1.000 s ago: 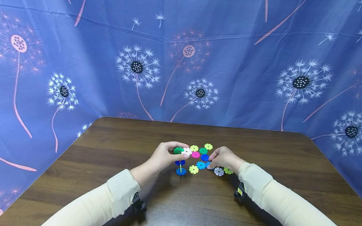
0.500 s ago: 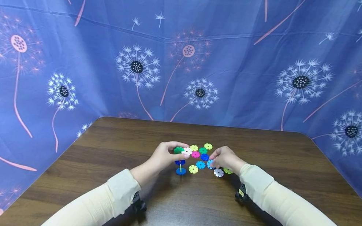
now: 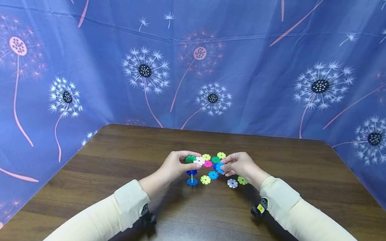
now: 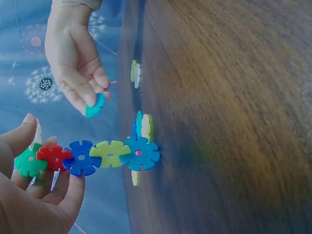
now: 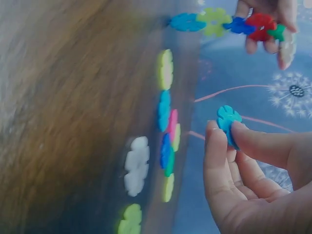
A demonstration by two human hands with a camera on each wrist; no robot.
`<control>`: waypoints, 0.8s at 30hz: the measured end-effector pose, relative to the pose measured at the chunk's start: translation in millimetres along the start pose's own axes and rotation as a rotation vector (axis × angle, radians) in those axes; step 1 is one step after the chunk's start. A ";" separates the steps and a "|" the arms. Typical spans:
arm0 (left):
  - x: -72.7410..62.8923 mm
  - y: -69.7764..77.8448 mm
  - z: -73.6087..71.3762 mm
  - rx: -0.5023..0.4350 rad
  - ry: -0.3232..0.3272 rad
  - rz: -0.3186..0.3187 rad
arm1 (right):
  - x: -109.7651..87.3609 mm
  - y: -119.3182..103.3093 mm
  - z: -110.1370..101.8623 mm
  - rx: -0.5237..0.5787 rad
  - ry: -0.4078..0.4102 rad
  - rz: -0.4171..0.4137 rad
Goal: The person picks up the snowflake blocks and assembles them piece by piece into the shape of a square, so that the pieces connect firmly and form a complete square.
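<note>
My left hand (image 3: 174, 166) grips a chain of interlocking notched plastic discs above the table. In the left wrist view the chain runs from a white disc (image 4: 37, 134) and green disc (image 4: 30, 160) at the fingers through a red disc (image 4: 54, 157), dark blue disc (image 4: 81, 163) and yellow-green disc (image 4: 108, 159) to a blue disc (image 4: 139, 161) at the low end. To the right, my right hand (image 3: 242, 167) pinches a single light blue disc (image 5: 226, 119) between thumb and fingers, raised off the table and apart from the chain.
Several loose discs lie on the wooden table (image 3: 182, 221) between and below the hands, among them a pink disc (image 3: 207, 164) and a yellow disc (image 3: 205, 180). A white disc (image 3: 232, 183) and a lime disc (image 3: 242, 180) lie under the right hand. A patterned cloth (image 3: 255, 64) hangs behind.
The right hand has picked up the light blue disc from the table and raised it, moving slightly left. The left hand stays in place with the chain.
</note>
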State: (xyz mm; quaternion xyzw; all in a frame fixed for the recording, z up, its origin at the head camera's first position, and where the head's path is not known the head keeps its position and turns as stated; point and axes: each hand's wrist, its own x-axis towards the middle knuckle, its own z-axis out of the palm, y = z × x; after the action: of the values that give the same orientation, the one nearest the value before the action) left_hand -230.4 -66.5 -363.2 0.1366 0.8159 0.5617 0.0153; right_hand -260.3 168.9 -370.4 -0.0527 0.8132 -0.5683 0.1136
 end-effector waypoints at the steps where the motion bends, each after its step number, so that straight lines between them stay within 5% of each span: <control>1: 0.3 -0.2 0.2 -0.003 -0.002 -0.006 | -0.8 -1.1 0.0 0.010 0.005 -0.009; 24: -1.8 1.8 4.0 -0.034 -0.007 -0.015 | -30.5 -31.8 19.6 0.031 0.094 -0.140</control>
State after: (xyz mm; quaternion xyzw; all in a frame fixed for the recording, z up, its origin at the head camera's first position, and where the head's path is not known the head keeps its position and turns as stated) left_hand -227.6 -62.7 -363.2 0.1322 0.8071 0.5749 0.0245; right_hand -227.4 146.5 -343.2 -0.0808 0.8031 -0.5892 0.0361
